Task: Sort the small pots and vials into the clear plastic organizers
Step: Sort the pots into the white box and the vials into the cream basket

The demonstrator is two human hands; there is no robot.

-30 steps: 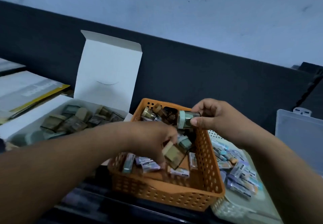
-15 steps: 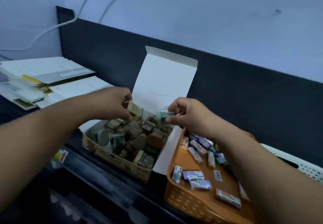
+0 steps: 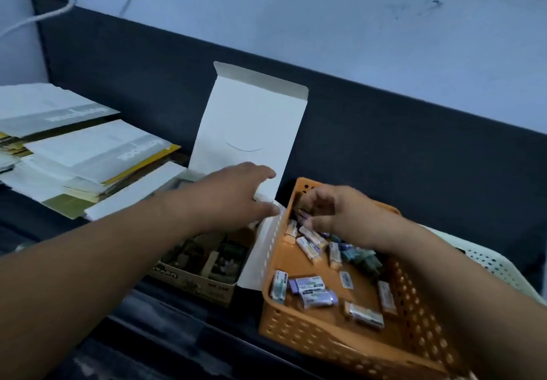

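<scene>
Desk (image 3: 177, 347): dark top, carrying everything here; the landmark below is the orange basket.
Paper stack (image 3: 74, 154): white and yellow sheets, well apart from the orange basket, far to its left.
Cardboard box (image 3: 207, 283): open, just beside the orange basket's left wall, its white lid (image 3: 251, 130) standing upright behind; brownish small pots lie jumbled inside, mostly hidden under the left forearm.
Orange basket (image 3: 340, 347): perforated walls, long axis running away from the person; a white perforated basket (image 3: 497, 264) sits just beyond its right side.
Clear organizers: none in view.
Left hand (image 3: 233, 199): above the cardboard box, just left of the orange basket's far left corner, palm down; fingers (image 3: 266, 173) spread and extended toward the lid and side flap, nothing visibly held.
Right hand (image 3: 343, 216): over the far end of the orange basket; fingers (image 3: 310, 202) curled close together and pointing down and left into the pile. Motion blur hides whether they already pinch something.
Vials at the far end (image 3: 310, 239): small labelled tubes directly below and just nearer than the right fingers, long axes slanting across the basket.
Vials at the near end (image 3: 313, 292): purple-capped group on the basket floor, lying mostly crosswise, well apart from both hands.
Deciding relation: the far-end vials lie right under the right hand, which is clearly the nearer one; I judge a short downward pinch across a tube's narrow width would serve.
</scene>
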